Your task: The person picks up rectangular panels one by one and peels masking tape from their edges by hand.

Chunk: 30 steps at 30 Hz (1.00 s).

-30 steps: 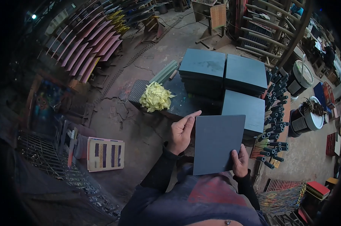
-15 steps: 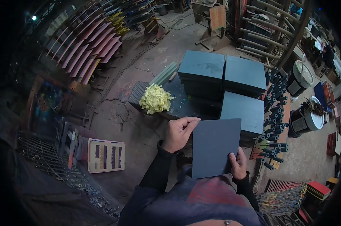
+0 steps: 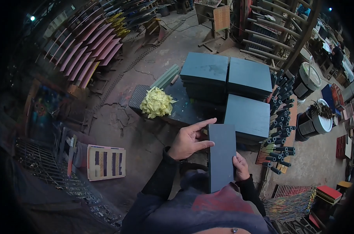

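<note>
A flat dark grey board (image 3: 222, 156) is held upright in front of my chest, turned so its face looks narrow. My left hand (image 3: 188, 139) grips its upper left edge, thumb on the face and index finger reaching to the top corner. The right hand (image 3: 242, 165) holds the lower right edge, thumb in front, other fingers partly hidden behind. Just beyond are three stacks of similar boards: a back left stack (image 3: 204, 65), a back right stack (image 3: 250, 74) and a nearer stack (image 3: 247, 113). Left of them lies a crumpled pile of pale yellow strips (image 3: 157, 103).
Green bars (image 3: 165, 77) lie behind the yellow pile. Dark tube-ended sticks (image 3: 281, 128) crowd a wooden board on the right, near two white-rimmed buckets (image 3: 311, 74). A sample sheet (image 3: 106, 162) sits at left; a rack of pink panels (image 3: 91, 50) stands at the back left.
The board has turned about its upright axis, so its face looks narrower. My left thumb and index finger have spread apart along its left edge, from a pinch at the top corner.
</note>
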{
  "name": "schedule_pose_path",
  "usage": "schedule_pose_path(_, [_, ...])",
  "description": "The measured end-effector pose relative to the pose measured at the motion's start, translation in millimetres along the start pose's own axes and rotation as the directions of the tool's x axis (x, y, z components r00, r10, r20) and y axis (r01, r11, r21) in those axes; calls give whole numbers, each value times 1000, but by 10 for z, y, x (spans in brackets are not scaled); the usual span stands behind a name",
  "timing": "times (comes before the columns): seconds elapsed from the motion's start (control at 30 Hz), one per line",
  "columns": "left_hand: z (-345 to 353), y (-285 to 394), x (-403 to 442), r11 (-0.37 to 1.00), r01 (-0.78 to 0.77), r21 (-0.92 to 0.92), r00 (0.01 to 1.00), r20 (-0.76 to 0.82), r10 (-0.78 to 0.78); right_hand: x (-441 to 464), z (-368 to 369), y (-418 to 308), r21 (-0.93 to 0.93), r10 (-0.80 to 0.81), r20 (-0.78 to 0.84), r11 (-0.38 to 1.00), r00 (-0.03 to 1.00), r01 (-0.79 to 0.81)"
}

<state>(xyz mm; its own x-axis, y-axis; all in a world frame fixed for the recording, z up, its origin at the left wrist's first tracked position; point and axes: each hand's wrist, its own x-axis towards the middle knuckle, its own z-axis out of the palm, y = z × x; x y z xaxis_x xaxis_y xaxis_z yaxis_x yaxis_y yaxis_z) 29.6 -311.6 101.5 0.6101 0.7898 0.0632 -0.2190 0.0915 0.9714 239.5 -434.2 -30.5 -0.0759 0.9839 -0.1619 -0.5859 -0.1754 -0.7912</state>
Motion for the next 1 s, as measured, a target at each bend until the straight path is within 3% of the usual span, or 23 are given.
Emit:
schedule_pose_path(0.23, [-114, -94, 59, 1000, -4, 31, 1000, -1, 4, 0, 45, 70, 59, 93, 80, 994, 992, -97])
schedule_pose_path(0.43, [-111, -136, 123, 996, -26, 82, 983, -178, 41, 5, 35, 116, 115, 99, 82, 987, 992, -109])
schedule_pose_path(0.5, [-58, -81, 119, 997, 51, 49, 968, -248, -37, 5, 35, 120, 128, 100, 88, 986, 991, -111])
schedule_pose_path(0.63, [-63, -153, 105, 988, -29, 150, 975, -213, 61, -1, 12, 135, 156, 101, 99, 981, 990, -115])
schedule_pose_path(0.8, [19, -82, 42, 997, -80, -19, 996, -49, 79, -6, -32, 146, 145, 89, 85, 984, 992, -100])
schedule_pose_path(1.0, [-124, -210, 126, 998, -46, 37, 983, -176, 52, -4, 25, 58, 58, 67, 59, 996, 996, -70])
